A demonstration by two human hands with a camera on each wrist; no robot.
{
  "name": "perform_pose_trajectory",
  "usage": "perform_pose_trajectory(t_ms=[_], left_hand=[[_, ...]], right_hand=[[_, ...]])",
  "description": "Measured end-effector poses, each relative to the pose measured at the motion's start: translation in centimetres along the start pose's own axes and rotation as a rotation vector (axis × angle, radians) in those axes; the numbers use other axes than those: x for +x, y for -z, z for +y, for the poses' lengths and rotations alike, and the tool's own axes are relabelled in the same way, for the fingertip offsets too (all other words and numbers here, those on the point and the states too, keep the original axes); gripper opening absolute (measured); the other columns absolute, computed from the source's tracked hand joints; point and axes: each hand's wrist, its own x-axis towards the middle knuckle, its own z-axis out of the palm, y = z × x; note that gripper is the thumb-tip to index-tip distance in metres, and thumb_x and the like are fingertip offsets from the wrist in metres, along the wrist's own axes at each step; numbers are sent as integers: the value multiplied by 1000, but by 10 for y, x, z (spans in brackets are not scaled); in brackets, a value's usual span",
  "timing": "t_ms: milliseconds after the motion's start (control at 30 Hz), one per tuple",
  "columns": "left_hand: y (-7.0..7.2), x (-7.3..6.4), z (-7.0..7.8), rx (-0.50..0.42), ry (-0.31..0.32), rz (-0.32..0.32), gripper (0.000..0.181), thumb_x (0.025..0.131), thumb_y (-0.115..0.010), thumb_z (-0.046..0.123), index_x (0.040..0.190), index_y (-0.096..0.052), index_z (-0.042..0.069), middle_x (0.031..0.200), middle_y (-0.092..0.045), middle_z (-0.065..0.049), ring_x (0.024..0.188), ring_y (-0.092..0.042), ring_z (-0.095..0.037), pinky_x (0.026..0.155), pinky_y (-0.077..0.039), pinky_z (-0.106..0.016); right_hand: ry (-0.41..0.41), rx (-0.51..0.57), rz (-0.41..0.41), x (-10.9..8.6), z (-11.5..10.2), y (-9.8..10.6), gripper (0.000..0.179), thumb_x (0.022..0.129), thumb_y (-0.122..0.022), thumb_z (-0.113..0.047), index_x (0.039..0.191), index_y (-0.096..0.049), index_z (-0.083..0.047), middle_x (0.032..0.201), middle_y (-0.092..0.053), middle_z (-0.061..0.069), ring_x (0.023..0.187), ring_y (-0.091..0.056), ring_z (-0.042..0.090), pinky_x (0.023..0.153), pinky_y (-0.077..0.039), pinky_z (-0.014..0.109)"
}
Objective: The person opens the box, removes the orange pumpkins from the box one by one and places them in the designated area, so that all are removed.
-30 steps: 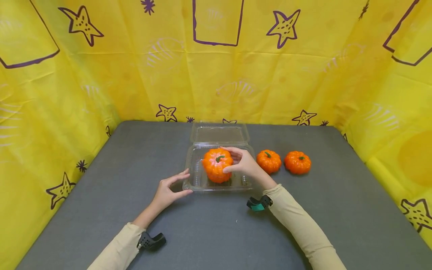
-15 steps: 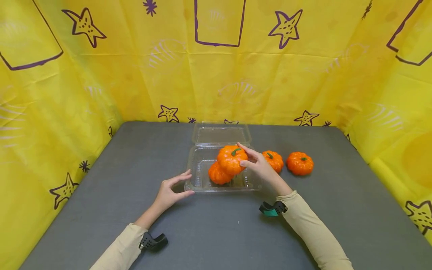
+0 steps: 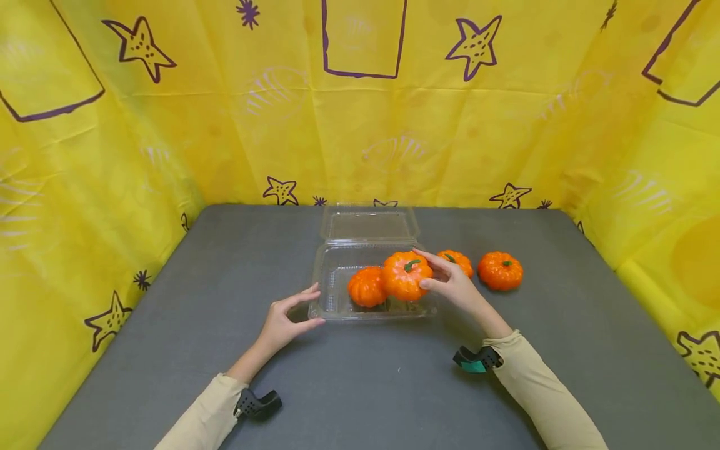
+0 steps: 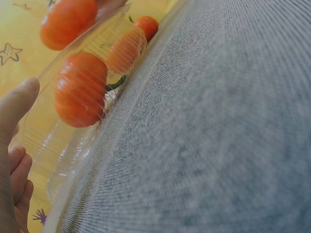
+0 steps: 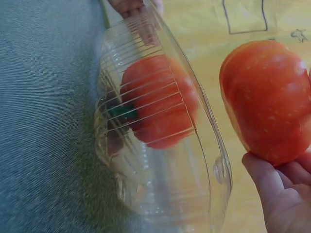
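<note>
In the head view, a clear plastic clamshell container (image 3: 332, 312) stands with its lid folded back. One orange toy pumpkin (image 3: 367, 289) sits in its base, stem underneath, as both wrist views show. My right hand (image 3: 452, 281) grips another orange pumpkin (image 3: 406, 278), green stem upward, over the right half of the base. The right wrist view shows this held pumpkin (image 5: 267, 102) above the container's rim (image 5: 214, 131). My left hand (image 3: 284, 319) touches the container's left side with thumb and fingers spread and fairly straight. Its thumb (image 4: 24, 99) is right at the rim.
Two more pumpkins lie on the grey table (image 3: 360, 394), right of the container. The nearer pumpkin (image 3: 458, 261) is partly behind my right hand; the farther pumpkin (image 3: 500, 271) is in full view. A yellow patterned cloth (image 3: 360, 125) rises around the table's back and sides.
My right hand has moved right with its pumpkin, then slightly lower, uncovering the pumpkin in the container. My left hand has stayed at the container's left side.
</note>
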Motion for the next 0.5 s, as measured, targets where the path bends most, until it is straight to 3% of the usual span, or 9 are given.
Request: perform_pose_trajectory(t_ms=[100,267,500], left_hand=[[-1,0,0,3,3,1,47,57,-77,-13,100,-58,-17,112,-53,-30,106,-51,-35,91,-39,-24],[-2,1,-1,-8,-3,-5,47,58,-77,-13,100,-57,-17,112,-52,-31,106,-51,-36,90,-39,-24],[-1,0,-1,-9,-6,-1,48,57,-77,-13,101,-58,-17,111,-52,-31,105,-51,-38,90,-39,-25]], right_hand=[[-9,5,36,-6,-1,3,58,81,-65,-3,131,-38,8,128,-44,20,102,-54,14,81,-47,27],[-31,25,119,-19,2,10,59,72,-73,0,122,-45,13,114,-58,2,94,-59,12,77,-49,26],[-40,-1,155,-36,9,23,55,70,-73,5,117,-48,15,105,-61,-8,90,-60,11,75,-49,24]])
